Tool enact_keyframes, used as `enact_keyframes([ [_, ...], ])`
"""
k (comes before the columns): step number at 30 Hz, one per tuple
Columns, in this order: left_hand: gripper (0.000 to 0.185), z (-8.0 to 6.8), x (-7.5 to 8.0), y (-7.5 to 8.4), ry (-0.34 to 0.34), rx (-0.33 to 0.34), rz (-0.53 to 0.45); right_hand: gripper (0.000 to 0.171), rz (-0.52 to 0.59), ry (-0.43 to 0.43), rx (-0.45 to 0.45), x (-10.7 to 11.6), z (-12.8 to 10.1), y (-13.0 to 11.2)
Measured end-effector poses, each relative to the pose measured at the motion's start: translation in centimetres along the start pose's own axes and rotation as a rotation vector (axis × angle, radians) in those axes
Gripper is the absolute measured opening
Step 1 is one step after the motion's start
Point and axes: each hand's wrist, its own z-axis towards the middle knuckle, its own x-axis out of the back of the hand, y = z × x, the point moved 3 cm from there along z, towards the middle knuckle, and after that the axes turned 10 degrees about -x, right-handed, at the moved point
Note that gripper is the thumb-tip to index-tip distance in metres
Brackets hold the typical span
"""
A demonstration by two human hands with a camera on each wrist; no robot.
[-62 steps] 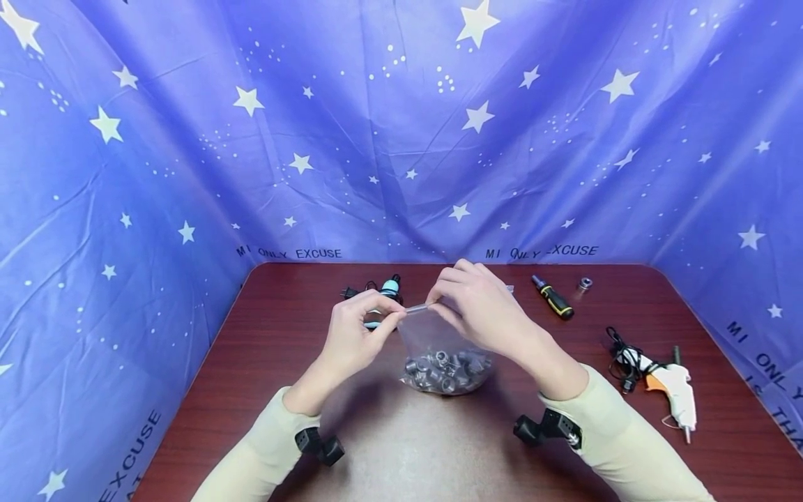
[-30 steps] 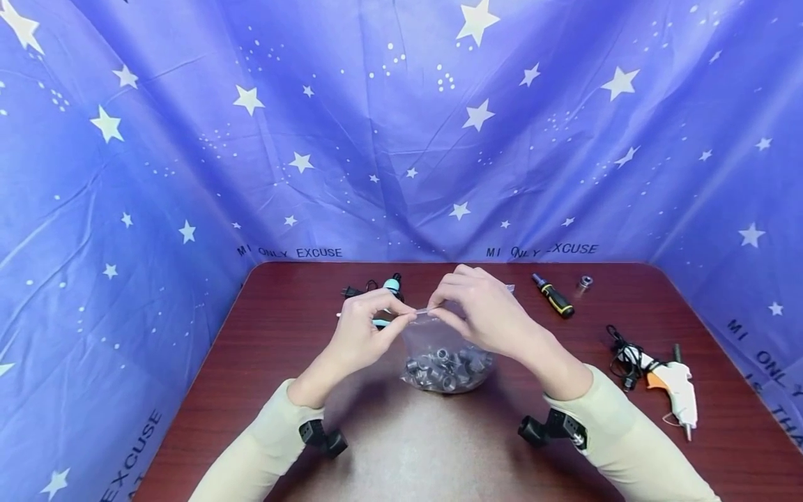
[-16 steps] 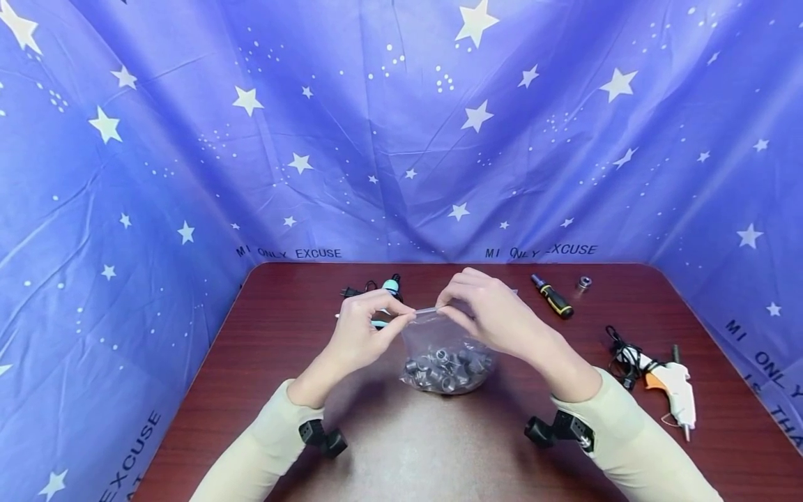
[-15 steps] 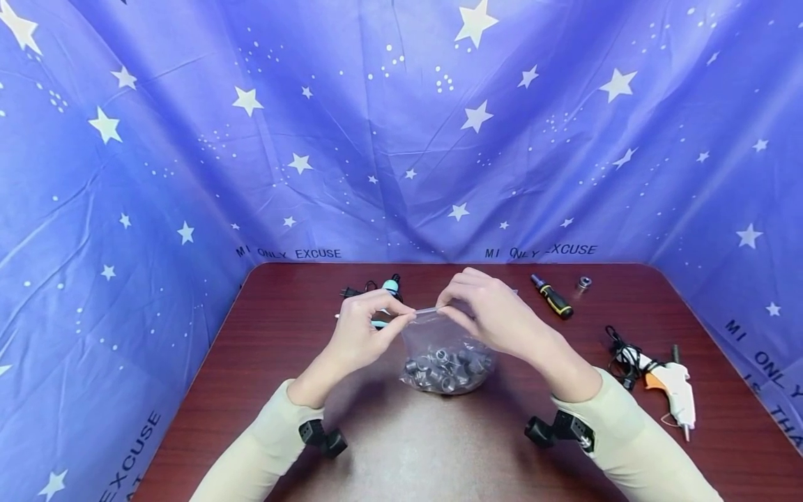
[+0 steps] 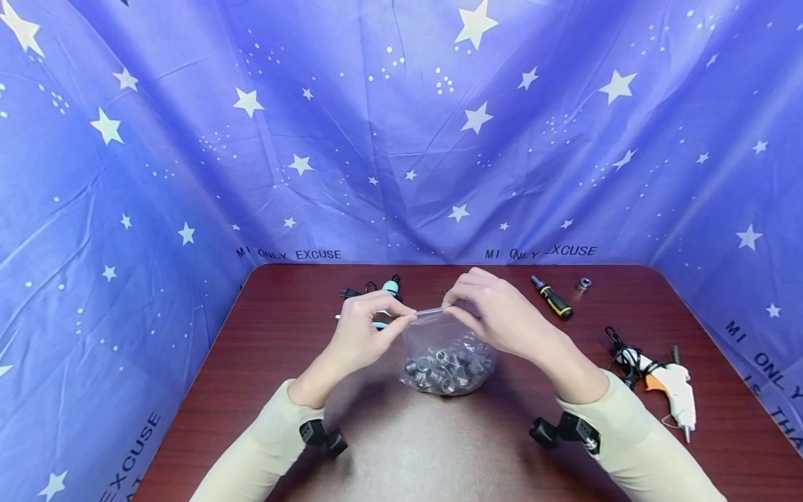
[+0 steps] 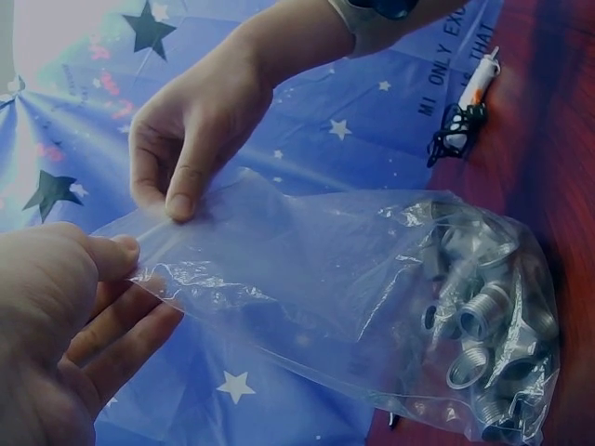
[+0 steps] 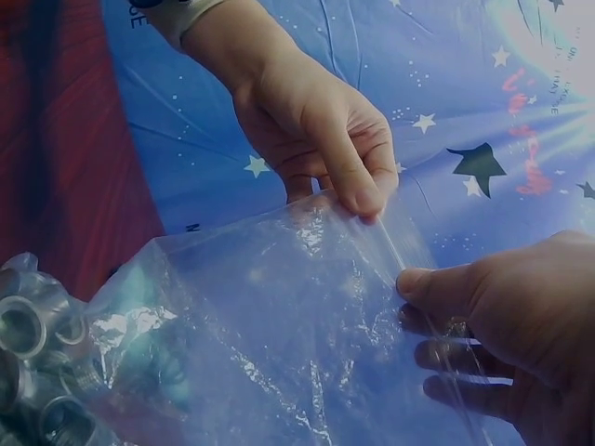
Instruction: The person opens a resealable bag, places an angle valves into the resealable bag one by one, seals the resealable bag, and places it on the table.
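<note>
The left hand (image 5: 362, 333) pinches the top edge of a clear plastic bag (image 5: 442, 341) between thumb and fingers, and the right hand (image 5: 495, 314) pinches the same edge just beside it, holding the bag upright at the middle of the frame. Its bottom, heavy with small metal sleeves (image 5: 447, 368), rests on the tabletop (image 5: 401, 446). Judging by the strip between the pinches, the mouth looks pressed flat, though whether it is sealed cannot be told. A screwdriver (image 5: 552, 297) lies at upper right, a glue gun (image 5: 671, 387) at far right.
</note>
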Motion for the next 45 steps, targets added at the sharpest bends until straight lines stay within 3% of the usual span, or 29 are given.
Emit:
enact_keyframes([
  [37, 0.005, 0.0, 0.0, 0.2, -0.023, 0.0, 0.051, 0.008, -0.032, 0.026, 0.006, 1.0, -1.5, 1.8],
  [45, 0.006, -0.1, -0.1, 0.1, -0.028, -0.002, 0.02, 0.013, -0.049, 0.05, 0.024, 1.4, -1.9, 2.1],
])
